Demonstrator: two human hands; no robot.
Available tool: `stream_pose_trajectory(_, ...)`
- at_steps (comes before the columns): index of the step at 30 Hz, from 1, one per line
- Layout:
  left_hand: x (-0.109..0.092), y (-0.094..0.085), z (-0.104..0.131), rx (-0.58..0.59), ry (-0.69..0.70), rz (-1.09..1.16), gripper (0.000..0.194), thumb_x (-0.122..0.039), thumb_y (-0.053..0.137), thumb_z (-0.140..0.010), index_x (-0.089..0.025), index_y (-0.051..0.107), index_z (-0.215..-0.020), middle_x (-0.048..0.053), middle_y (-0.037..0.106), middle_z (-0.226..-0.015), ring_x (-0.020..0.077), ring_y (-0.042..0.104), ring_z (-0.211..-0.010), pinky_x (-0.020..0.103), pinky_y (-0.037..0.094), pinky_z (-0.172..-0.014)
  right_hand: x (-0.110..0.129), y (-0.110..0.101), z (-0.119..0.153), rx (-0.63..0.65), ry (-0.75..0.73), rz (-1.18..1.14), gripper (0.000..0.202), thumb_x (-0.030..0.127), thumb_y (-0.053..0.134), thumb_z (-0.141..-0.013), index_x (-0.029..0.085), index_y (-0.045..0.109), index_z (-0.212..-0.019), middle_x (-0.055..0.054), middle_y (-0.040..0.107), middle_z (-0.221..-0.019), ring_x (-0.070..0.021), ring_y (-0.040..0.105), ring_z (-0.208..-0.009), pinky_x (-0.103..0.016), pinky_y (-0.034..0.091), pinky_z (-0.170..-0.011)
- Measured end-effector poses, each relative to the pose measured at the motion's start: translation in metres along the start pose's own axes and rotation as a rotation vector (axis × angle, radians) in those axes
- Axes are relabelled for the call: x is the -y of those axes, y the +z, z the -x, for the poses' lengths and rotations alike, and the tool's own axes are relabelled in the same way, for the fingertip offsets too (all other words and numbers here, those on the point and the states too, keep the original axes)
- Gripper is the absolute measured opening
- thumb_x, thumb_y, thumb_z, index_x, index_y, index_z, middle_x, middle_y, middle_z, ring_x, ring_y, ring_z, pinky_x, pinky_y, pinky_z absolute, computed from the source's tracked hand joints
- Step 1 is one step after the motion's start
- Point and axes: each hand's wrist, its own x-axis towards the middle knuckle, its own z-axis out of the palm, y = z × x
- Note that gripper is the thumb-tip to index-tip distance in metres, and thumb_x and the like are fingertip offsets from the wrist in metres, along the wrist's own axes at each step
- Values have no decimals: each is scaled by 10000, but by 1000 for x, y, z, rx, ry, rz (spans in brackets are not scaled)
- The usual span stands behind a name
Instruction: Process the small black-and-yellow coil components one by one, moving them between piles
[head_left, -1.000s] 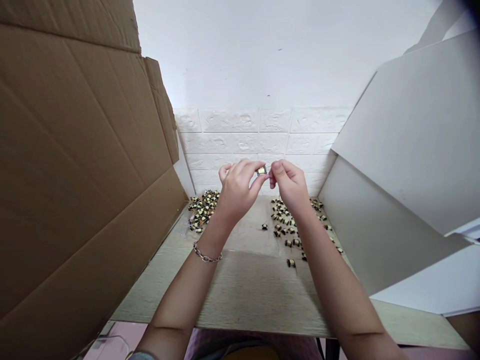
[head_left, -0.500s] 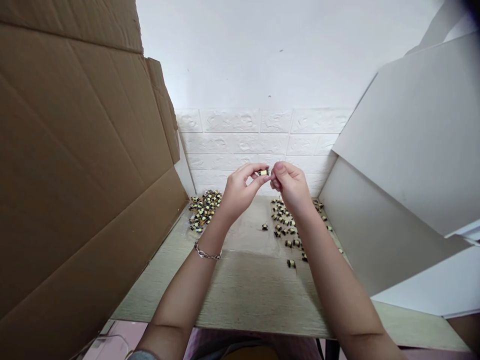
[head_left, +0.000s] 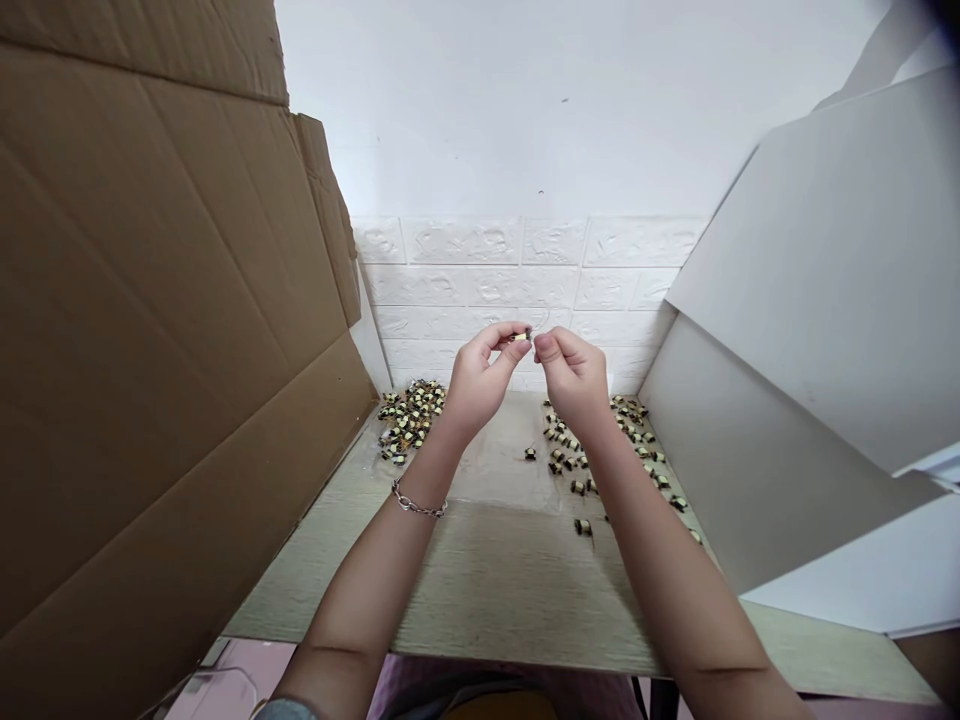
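Observation:
My left hand [head_left: 480,385] pinches a small transformer coil [head_left: 522,337] between thumb and fingers, raised above the table in front of the brick wall. The coil has a yellow-wrapped middle and dark ends. Close against its right end, my right hand [head_left: 576,385] is closed in a pinch; what lies between those fingertips is too small to make out. Below the hands, a single coil [head_left: 530,454] rests on the table. A dense heap of similar coils [head_left: 411,415] lies left of my left wrist. More coils [head_left: 583,527] are spread around and under my right forearm, which hides some.
A tall brown cardboard panel [head_left: 165,330] stands along the left side. White boards [head_left: 817,270] close off the right. The white brick-pattern wall [head_left: 491,287] is behind the pale wooden table [head_left: 480,580]. A clear sheet [head_left: 487,480] covers part of the tabletop.
My right hand has shifted slightly left and turned, still pinched at the coil's end. The coil in my left hand has risen a little and tilted. More coils show right of my right forearm.

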Motion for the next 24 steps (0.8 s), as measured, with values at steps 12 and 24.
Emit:
stream_pose_trajectory(12, -13, 2, 8, -184, 196, -662, 163, -313, 473, -804, -231, 553, -920, 8, 613, -895, 149, 524, -855, 334, 256, -863, 4, -2, 0, -2, 35, -6, 349, 403, 402, -819, 177, 419, -554, 42, 353, -503, -81, 348, -504, -225, 268, -503)
stream_pose_trajectory(24, -10, 5, 11, -198, 250, -797, 223, -353, 385, -838, -239, 541, -949, 21, 606, -915, 171, 502, -897, 366, 171, -914, 6, -4, 0, -2, 12, 49, 352, 398, 392, -826, 181, 417, -549, 41, 345, -492, -84, 347, -494, -227, 262, -497)
